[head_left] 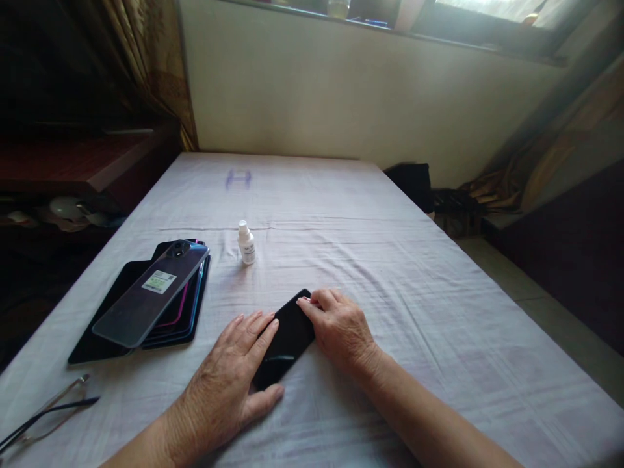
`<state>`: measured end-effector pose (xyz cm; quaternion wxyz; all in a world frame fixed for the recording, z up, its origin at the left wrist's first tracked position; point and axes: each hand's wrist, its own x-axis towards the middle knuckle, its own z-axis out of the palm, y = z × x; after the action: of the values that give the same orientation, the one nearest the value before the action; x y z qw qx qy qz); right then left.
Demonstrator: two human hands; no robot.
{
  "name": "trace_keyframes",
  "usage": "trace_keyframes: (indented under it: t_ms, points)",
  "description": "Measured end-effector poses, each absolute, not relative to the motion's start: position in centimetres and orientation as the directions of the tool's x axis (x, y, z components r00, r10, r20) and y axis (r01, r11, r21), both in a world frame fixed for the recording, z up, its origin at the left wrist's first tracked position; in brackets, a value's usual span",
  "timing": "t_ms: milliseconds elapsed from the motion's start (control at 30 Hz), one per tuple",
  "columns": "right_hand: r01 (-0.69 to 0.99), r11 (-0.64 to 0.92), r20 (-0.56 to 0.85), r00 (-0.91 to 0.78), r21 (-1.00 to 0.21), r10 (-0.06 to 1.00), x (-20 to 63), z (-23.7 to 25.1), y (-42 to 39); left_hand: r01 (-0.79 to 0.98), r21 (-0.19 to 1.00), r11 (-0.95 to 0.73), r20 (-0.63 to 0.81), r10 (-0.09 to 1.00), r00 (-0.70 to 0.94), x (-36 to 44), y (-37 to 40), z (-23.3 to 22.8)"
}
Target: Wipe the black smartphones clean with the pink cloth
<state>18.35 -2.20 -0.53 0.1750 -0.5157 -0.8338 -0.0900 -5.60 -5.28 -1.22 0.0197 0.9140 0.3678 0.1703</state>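
Note:
A black smartphone [287,341] lies screen up on the pale sheet, tilted away to the right. My left hand [229,374] rests along its left side, fingers stretched out and touching the edge, the thumb spread near the lower end. At the upper right end, my right hand [341,328] has its fingers pinched together on the screen. A sliver of white shows at those fingertips; I cannot make out what it is. Beyond the phone stands a small white bottle [247,246], upright with its cap on.
On the left, a phone with a stickered back [158,286] tops a pile of several dark devices [112,312]. Eyeglasses [53,416] lie at the near left. A reddish wooden cabinet [73,159] borders the left side, and a wall [292,91] stands behind the sheet-covered surface [312,195].

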Motion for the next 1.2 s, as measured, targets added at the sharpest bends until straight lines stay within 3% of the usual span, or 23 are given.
trace_keyframes:
  t_ms: [600, 833, 1067, 1200]
  points:
    - [0.933, 0.358, 0.343, -0.327, -0.030, 0.881, 18.4, -0.1, -1.0, 0.661, 0.177, -0.730, 0.309, 0.679, 0.667, -5.6, -5.3, -1.6]
    - [0.896, 0.443, 0.347, -0.407, -0.026, 0.845, 17.7, -0.3, -1.4, 0.662, 0.190, -0.725, 0.307, 0.684, 0.662, -5.7, -5.3, -1.4]
    - [0.925, 0.379, 0.354, -0.344, -0.033, 0.870, 18.4, -0.3, -0.9, 0.657, 0.181, -0.732, 0.308, 0.676, 0.669, -5.7, -5.3, -1.4]
    - [0.892, 0.451, 0.374, -0.412, -0.021, 0.831, 17.6, -0.4, -1.7, 0.666, 0.188, -0.721, 0.313, 0.687, 0.656, -5.6, -5.3, -1.8]
